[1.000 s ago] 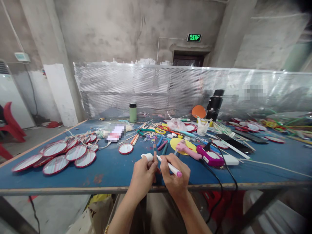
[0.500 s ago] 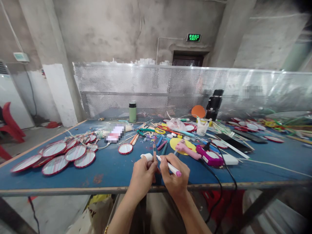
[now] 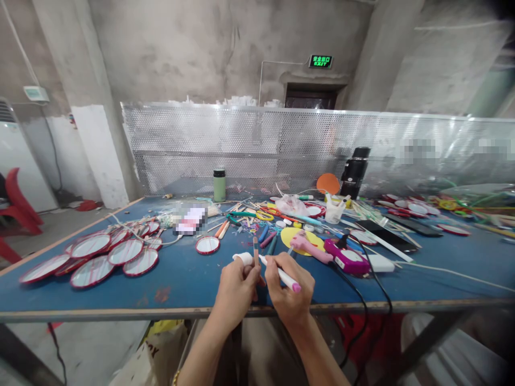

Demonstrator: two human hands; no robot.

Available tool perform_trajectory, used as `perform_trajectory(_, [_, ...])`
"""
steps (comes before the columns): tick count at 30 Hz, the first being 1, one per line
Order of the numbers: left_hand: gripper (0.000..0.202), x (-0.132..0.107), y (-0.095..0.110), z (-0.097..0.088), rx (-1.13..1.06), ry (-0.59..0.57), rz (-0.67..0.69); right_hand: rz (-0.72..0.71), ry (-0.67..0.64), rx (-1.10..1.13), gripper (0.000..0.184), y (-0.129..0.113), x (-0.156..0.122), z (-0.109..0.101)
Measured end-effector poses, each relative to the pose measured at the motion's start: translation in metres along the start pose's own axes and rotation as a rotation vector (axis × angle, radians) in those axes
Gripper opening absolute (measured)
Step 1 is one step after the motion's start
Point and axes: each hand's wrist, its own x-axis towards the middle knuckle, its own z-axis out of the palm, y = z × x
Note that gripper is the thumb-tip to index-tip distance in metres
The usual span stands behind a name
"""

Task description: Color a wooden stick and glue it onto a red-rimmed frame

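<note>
Near the table's front edge, my left hand (image 3: 237, 287) pinches a flat wooden craft stick (image 3: 256, 251) upright between thumb and fingers. A small white rounded object (image 3: 243, 258) sits at the same fingers; its kind is unclear. My right hand (image 3: 293, 284) is closed on a white marker (image 3: 287, 280) with a pink end, held like a pen. The marker's tip points left, close to the stick; whether they touch I cannot tell. Beyond the hands lie several crayon-like sticks (image 3: 267, 239). To the right is a pink glue gun (image 3: 309, 247) on a yellow disc (image 3: 287, 236).
Round red-rimmed mirrors (image 3: 94, 272) are piled at the left on the blue table (image 3: 181, 287). A phone (image 3: 192, 221), a green bottle (image 3: 219, 186) and a black flask (image 3: 354, 174) stand or lie farther back. Cables (image 3: 378, 287) hang over the front edge at right.
Almost nothing differs; both hands keep their hold on the stick and the marker. The whole view has shifted very slightly.
</note>
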Motion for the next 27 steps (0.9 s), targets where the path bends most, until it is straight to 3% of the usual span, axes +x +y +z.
perform_trajectory(27, [0.034, 0.0017, -0.0055, 0.0004, 0.024, 0.003, 0.003, -0.028, -0.024, 0.016, 0.021, -0.0017, 0.0009, 0.0006])
